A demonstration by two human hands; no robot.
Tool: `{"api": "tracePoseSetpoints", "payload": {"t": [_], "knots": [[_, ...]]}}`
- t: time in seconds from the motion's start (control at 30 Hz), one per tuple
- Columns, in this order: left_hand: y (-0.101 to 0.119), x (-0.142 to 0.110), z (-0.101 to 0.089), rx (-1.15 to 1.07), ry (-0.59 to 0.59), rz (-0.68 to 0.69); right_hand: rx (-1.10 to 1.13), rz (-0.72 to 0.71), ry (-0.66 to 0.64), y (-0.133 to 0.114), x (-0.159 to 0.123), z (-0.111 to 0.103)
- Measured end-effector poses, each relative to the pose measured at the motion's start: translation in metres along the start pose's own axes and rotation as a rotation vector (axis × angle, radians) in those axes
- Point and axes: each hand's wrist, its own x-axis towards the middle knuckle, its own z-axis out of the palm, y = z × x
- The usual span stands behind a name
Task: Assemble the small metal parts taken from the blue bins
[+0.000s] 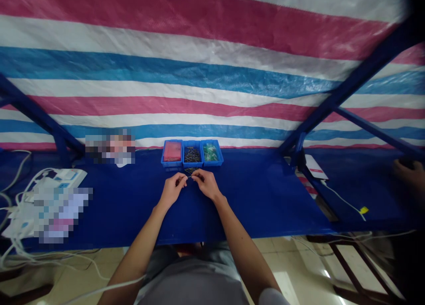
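Note:
My left hand (173,189) and my right hand (206,184) meet over the blue table (265,198), fingertips closed in a pinch. Between them runs a thin rod-like piece (189,176), too small to name surely; each hand grips one end. Just beyond the fingers, several dark screws or nails (191,170) lie in front of the middle blue bin (192,165). That bin holds many more dark screws or nails (191,154). Left of it, a blue bin (171,165) contains red flat packets (172,151). The right blue bin (213,163) has green-and-clear plastic pieces (210,152).
White cables and a power strip (75,176) crowd the left side, beside blurred-out items. A phone (315,167) with a cable lies at the right, near a blue metal frame (327,106). Another person's hand (410,172) shows at the far right. A striped sheet (199,88) hangs behind.

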Motion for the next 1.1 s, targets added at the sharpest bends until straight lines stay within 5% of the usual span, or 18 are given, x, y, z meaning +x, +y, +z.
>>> {"api": "tracePoseSetpoints", "payload": {"t": [0.73,1.1], "knots": [[0.0013,-0.0013,0.0006,0.005,-0.028,0.018,-0.18,0.003,-0.033,-0.001,-0.0011,-0.0015],[0.0008,-0.0006,-0.0001,-0.001,0.015,0.005,0.034,0.025,-0.028,-0.0048,-0.0023,-0.0035]]}}
